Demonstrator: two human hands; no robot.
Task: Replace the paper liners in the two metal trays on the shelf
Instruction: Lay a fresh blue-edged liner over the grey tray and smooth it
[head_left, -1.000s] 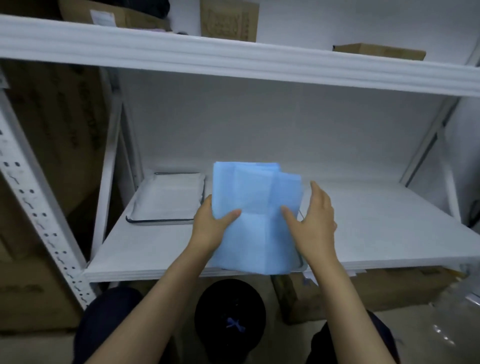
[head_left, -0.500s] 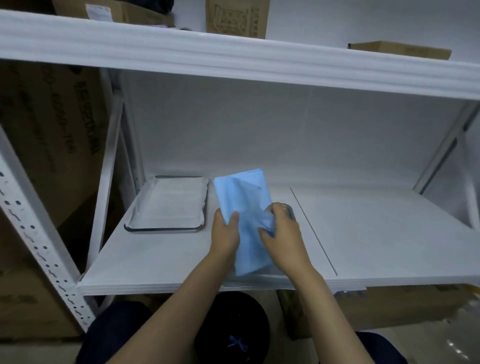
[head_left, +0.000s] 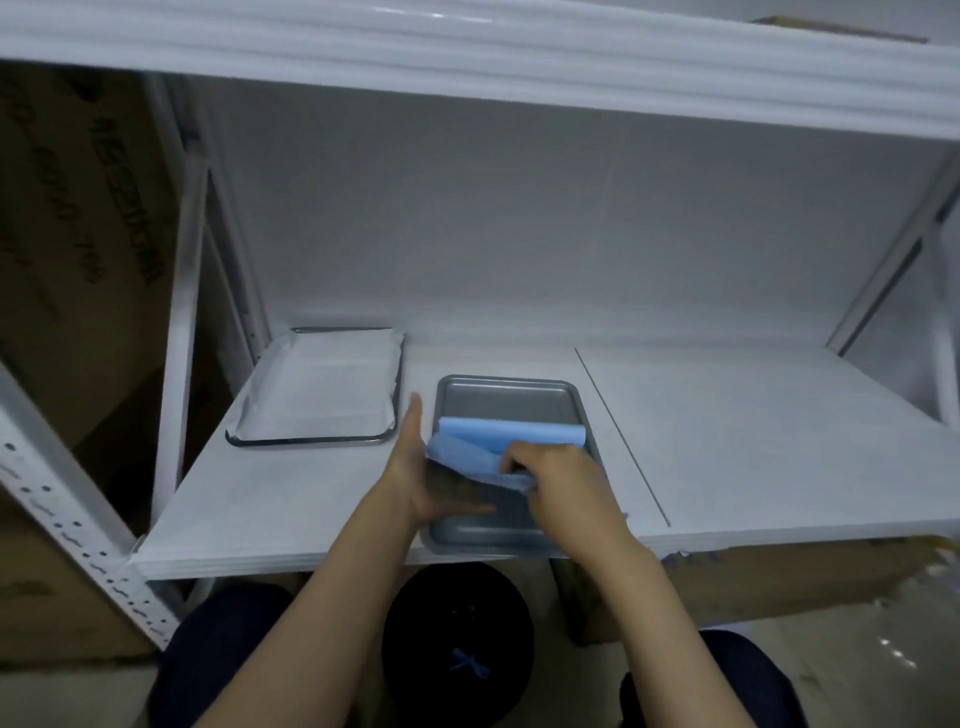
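Observation:
Two metal trays stand on the white shelf (head_left: 291, 514). The left tray (head_left: 387, 395) holds a white paper liner (head_left: 322, 389). The right tray (head_left: 506, 400) is bare grey metal at the back, with a folded blue liner (head_left: 511, 434) lying across its middle. My right hand (head_left: 563, 483) grips a bunched part of the blue liner over the tray's front half. Against the tray's left rim, my left hand (head_left: 421, 473) lies with straight fingers, its palm touching the liner's left edge.
A seam (head_left: 618, 431) runs front to back in the shelf board right of the trays. The upper shelf (head_left: 467, 57) hangs low overhead. Cardboard boxes (head_left: 72, 260) stand left of the rack and under the shelf. A dark round bin (head_left: 457, 644) sits between my knees.
The blue liner, held up in both hands a second ago, has come down into the right tray and is now folded low, baring the tray's back. My left hand has opened beside it.

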